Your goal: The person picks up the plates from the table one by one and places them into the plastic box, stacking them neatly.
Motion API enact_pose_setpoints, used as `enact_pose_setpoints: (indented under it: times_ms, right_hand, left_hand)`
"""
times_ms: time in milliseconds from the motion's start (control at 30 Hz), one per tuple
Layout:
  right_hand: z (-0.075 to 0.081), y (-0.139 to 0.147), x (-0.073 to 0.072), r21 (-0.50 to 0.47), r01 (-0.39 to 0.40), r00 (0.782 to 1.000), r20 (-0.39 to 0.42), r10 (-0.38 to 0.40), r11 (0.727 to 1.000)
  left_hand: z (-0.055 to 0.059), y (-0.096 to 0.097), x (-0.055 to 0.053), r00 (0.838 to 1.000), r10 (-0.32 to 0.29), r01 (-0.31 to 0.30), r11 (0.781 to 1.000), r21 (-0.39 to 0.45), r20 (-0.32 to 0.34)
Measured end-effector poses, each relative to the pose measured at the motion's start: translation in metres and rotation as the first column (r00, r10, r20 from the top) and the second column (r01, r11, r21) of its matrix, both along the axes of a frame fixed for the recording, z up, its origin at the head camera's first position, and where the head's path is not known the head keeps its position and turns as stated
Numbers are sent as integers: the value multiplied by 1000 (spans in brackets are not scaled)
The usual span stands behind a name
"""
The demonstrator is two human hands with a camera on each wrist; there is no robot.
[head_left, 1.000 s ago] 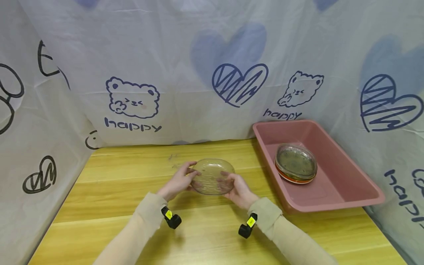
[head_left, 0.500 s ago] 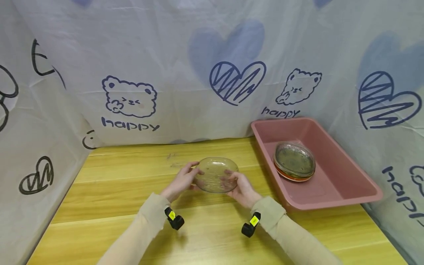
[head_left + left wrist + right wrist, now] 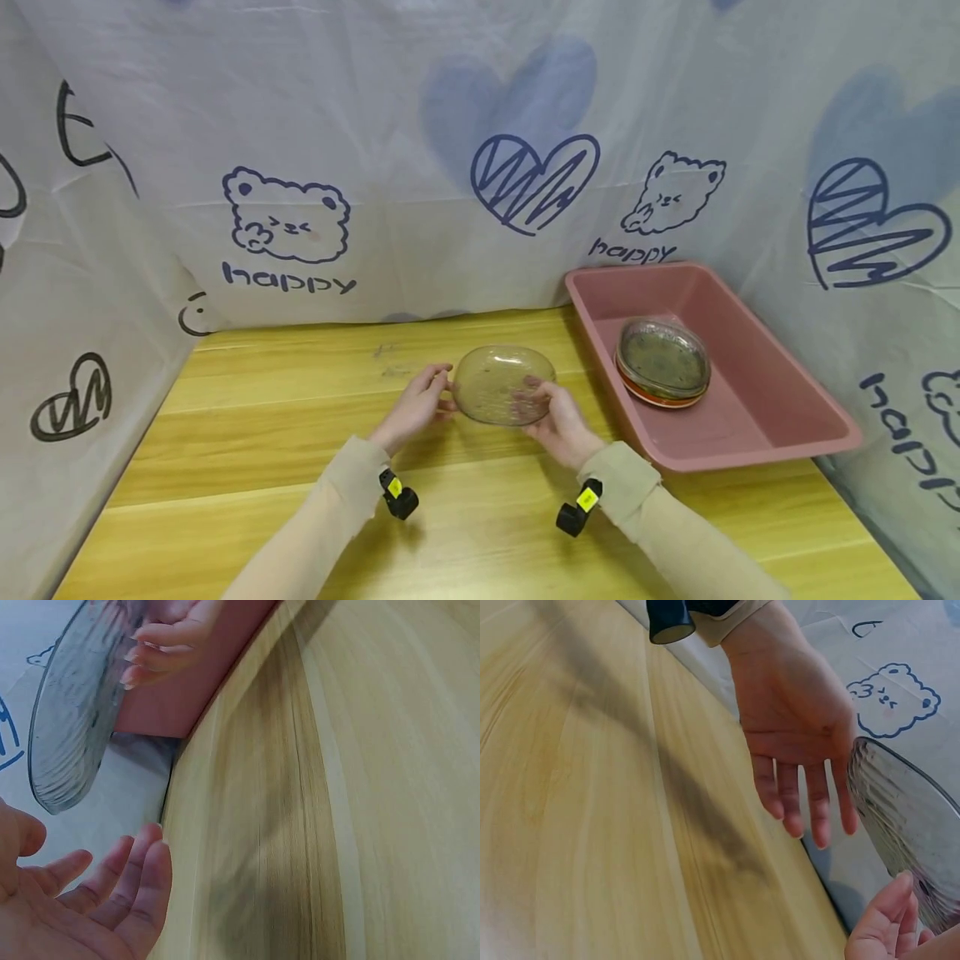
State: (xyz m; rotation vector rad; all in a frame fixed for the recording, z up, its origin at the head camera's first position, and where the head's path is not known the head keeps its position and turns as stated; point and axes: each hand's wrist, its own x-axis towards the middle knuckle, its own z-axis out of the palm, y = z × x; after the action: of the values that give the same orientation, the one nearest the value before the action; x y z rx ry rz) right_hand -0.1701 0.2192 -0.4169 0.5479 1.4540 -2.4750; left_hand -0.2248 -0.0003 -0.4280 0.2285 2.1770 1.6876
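A clear glass plate (image 3: 491, 379) with a rippled surface is held above the wooden table. My right hand (image 3: 562, 425) grips its right edge, fingers showing through the glass from beneath. In the right wrist view the fingertips of that hand (image 3: 885, 922) lie against the plate's underside. At the plate's left edge is my left hand (image 3: 416, 408), its fingers loosely spread. The left wrist view shows a gap between this left hand (image 3: 97, 907) and the glass plate (image 3: 79, 712).
To the right stands a pink plastic tub (image 3: 772, 421). Inside it, near its left wall, lies a stack of glass dishes (image 3: 663, 358) with an orange-red one low down. A printed cloth (image 3: 405, 225) hangs behind the wooden table (image 3: 262, 400) and along both sides.
The plate has moved a little to the right and away from me with my right hand. My left hand has let go of its left edge.
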Motion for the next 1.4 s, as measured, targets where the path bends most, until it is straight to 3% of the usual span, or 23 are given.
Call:
enact_pose_setpoints:
  times_ms: [233, 500, 900, 1100, 1267, 1400]
  right_hand:
    - [10, 11, 3, 11, 37, 999, -29, -36, 999]
    - [26, 26, 7, 12, 66, 998, -15, -66, 998]
    - [51, 71, 3, -39, 127, 992, -20, -128, 991]
    - [64, 97, 2, -70, 143, 988, -45, -146, 987]
    - [72, 119, 1, -124, 146, 988, -20, -150, 981]
    - [75, 135, 2, -148, 184, 983, 3, -185, 972]
  left_hand:
    - [3, 9, 6, 989, -51, 38, 995, -95, -142]
    - [5, 22, 10, 966, -101, 50, 976, -213, -238]
    - [8, 54, 12, 876, -222, 86, 946, -314, -429]
    - [17, 75, 17, 837, -271, 97, 928, -359, -475]
    - [24, 94, 23, 801, -316, 101, 908, -406, -508]
    - [26, 109, 28, 757, -365, 99, 884, -457, -542]
